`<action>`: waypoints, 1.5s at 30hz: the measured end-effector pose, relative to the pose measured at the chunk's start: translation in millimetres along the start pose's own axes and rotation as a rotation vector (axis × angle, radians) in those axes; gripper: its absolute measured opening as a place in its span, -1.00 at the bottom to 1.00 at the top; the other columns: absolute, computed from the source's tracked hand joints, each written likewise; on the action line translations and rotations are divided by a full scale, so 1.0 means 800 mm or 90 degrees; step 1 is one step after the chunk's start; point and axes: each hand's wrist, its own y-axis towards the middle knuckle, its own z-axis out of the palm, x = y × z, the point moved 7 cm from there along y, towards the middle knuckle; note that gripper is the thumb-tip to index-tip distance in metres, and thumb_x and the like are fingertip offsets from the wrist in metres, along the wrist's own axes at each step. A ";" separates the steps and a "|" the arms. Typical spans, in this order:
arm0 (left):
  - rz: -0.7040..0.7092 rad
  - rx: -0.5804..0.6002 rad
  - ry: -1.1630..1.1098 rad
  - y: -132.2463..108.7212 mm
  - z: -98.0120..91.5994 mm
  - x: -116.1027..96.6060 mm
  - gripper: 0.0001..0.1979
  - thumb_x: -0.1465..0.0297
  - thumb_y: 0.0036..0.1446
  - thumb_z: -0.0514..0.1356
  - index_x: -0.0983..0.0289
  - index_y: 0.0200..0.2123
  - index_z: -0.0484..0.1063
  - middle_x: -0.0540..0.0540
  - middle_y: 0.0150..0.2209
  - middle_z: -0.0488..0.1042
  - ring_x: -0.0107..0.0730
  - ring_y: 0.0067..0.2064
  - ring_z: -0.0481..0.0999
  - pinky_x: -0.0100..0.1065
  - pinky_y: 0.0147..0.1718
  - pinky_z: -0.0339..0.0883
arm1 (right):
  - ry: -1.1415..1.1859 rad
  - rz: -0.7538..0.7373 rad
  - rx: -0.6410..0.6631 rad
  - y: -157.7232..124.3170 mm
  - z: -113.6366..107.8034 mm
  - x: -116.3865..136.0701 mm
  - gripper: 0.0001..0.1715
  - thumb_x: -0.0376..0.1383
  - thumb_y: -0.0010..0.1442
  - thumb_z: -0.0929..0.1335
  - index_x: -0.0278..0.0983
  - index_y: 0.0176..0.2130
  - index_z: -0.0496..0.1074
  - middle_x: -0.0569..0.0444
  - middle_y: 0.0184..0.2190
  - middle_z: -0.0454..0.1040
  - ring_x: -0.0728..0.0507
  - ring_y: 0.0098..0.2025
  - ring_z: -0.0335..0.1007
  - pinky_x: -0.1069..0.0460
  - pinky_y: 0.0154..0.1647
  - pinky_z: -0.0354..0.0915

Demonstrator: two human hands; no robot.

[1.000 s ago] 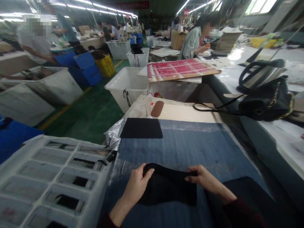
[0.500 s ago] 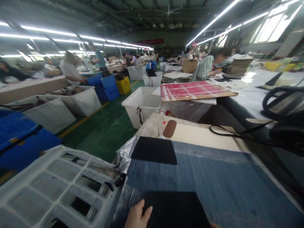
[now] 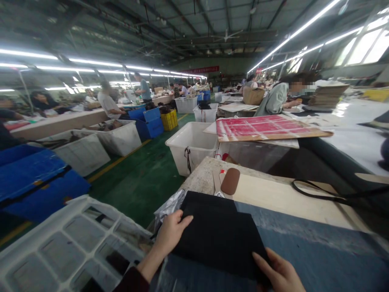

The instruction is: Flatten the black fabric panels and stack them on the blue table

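A black fabric piece (image 3: 221, 239) is held above the blue mat (image 3: 319, 251), over a second black piece (image 3: 209, 198) that lies at the mat's far left corner. My left hand (image 3: 170, 235) grips the held piece's left edge, thumb on top. Its near right corner is pinched by my right hand (image 3: 279, 273), whose fingers curl underneath. A brown oval pad (image 3: 230, 181) rests on the pale board (image 3: 282, 198) just beyond the fabric.
A white slotted crate (image 3: 60, 247) stands at my left, with crumpled silver foil (image 3: 168, 209) beside the mat. A black bag strap (image 3: 322, 194) lies on the board at right. White bins (image 3: 190, 148), blue crates (image 3: 33, 178) and seated workers fill the hall beyond.
The camera tilted up. Both hands carried the black fabric piece forward from the near mat onto the black piece at the far corner.
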 end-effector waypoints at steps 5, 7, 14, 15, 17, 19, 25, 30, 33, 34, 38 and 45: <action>-0.016 0.011 0.185 0.083 0.007 0.019 -0.62 0.13 0.14 0.10 0.26 -0.58 0.26 -0.02 -0.59 0.32 -0.43 -0.49 0.32 -0.42 -0.51 -0.01 | 0.000 0.039 -0.013 0.079 0.030 0.003 -0.47 0.11 -0.03 0.37 -0.27 -0.30 0.34 0.16 -0.66 0.36 -0.09 -0.71 0.38 0.13 -0.82 0.18; -0.034 0.015 0.205 0.095 0.014 0.033 -0.65 0.15 0.12 0.14 0.27 -0.56 0.33 0.03 -0.56 0.39 -0.39 -0.48 0.37 -0.40 -0.49 0.00 | -0.054 0.059 -0.001 0.099 0.035 -0.006 -0.50 0.09 0.00 0.34 -0.28 -0.31 0.32 0.15 -0.67 0.37 -0.11 -0.72 0.39 0.13 -0.85 0.17; -0.057 -0.013 0.239 0.094 0.019 0.066 -0.69 0.20 0.19 0.08 0.26 -0.48 0.40 0.05 -0.52 0.44 -0.36 -0.43 0.42 -0.39 -0.46 0.00 | -0.118 0.054 -0.019 0.119 0.021 -0.026 -0.56 0.08 0.06 0.29 -0.24 -0.44 0.23 0.25 -0.74 0.26 -0.09 -0.77 0.36 0.18 -0.91 0.06; -0.052 -0.015 0.235 0.095 0.019 0.067 -0.69 0.20 0.19 0.07 0.26 -0.49 0.40 0.04 -0.52 0.44 -0.37 -0.44 0.41 -0.40 -0.45 0.00 | -0.117 0.050 -0.023 0.119 0.020 -0.027 -0.56 0.08 0.06 0.28 -0.24 -0.44 0.23 0.26 -0.75 0.25 -0.09 -0.77 0.35 0.18 -0.91 0.05; -0.037 -0.019 0.224 0.097 0.019 0.066 -0.67 0.19 0.21 0.05 0.26 -0.48 0.39 0.03 -0.51 0.44 -0.39 -0.44 0.40 -0.41 -0.46 0.01 | -0.122 0.042 -0.036 0.120 0.018 -0.026 -0.55 0.09 0.07 0.27 -0.24 -0.42 0.24 0.24 -0.73 0.26 -0.09 -0.76 0.35 0.18 -0.90 0.04; -0.026 -0.023 0.212 0.099 0.019 0.065 -0.66 0.18 0.23 0.02 0.26 -0.46 0.40 0.03 -0.50 0.45 -0.40 -0.43 0.40 -0.42 -0.46 0.02 | -0.130 0.035 -0.041 0.120 0.018 -0.022 -0.55 0.09 0.09 0.25 -0.25 -0.41 0.25 0.23 -0.72 0.28 -0.08 -0.75 0.36 0.17 -0.90 0.05; -0.044 -0.037 0.206 0.103 0.019 0.072 -0.67 0.15 0.20 0.06 0.26 -0.42 0.44 0.06 -0.47 0.49 -0.39 -0.43 0.43 -0.42 -0.47 0.02 | -0.131 0.086 -0.033 0.120 0.014 -0.015 -0.50 0.14 0.09 0.23 -0.25 -0.39 0.29 0.20 -0.72 0.30 -0.10 -0.73 0.38 0.16 -0.88 0.09; -0.055 -0.052 0.224 0.106 0.016 0.077 -0.66 0.15 0.20 0.07 0.26 -0.41 0.46 0.07 -0.46 0.50 -0.36 -0.42 0.44 -0.40 -0.45 0.02 | -0.182 0.081 -0.057 0.133 0.005 -0.017 -0.52 0.13 0.05 0.24 -0.23 -0.46 0.27 0.20 -0.78 0.27 -0.12 -0.76 0.36 0.15 -0.90 0.06; -0.061 -0.053 0.229 0.108 0.015 0.078 -0.68 0.16 0.19 0.08 0.25 -0.41 0.47 0.07 -0.45 0.51 -0.37 -0.42 0.44 -0.39 -0.45 0.03 | -0.211 0.078 -0.066 0.138 0.002 -0.022 -0.52 0.12 0.05 0.22 -0.24 -0.45 0.28 0.20 -0.78 0.27 -0.14 -0.76 0.37 0.15 -0.89 0.07; -0.063 -0.052 0.230 0.108 0.015 0.078 -0.68 0.16 0.19 0.08 0.25 -0.41 0.47 0.07 -0.45 0.51 -0.37 -0.42 0.44 -0.39 -0.45 0.03 | -0.216 0.077 -0.068 0.139 0.002 -0.024 -0.51 0.12 0.06 0.21 -0.24 -0.44 0.29 0.19 -0.79 0.28 -0.14 -0.75 0.37 0.15 -0.89 0.08; -0.071 -0.051 0.232 0.110 0.016 0.081 -0.67 0.15 0.19 0.08 0.24 -0.40 0.48 0.06 -0.44 0.52 -0.37 -0.41 0.45 -0.39 -0.45 0.04 | -0.216 0.087 -0.062 0.140 0.000 -0.033 -0.48 0.14 0.07 0.19 -0.25 -0.42 0.32 0.16 -0.80 0.30 -0.13 -0.77 0.35 0.14 -0.87 0.07; -0.085 -0.056 0.241 0.112 0.016 0.085 -0.67 0.13 0.19 0.08 0.24 -0.39 0.48 0.06 -0.42 0.53 -0.37 -0.40 0.46 -0.40 -0.45 0.04 | -0.229 0.099 -0.071 0.142 -0.002 -0.041 -0.47 0.13 0.14 0.16 -0.25 -0.36 0.33 0.15 -0.82 0.31 -0.10 -0.79 0.31 0.16 -0.86 0.03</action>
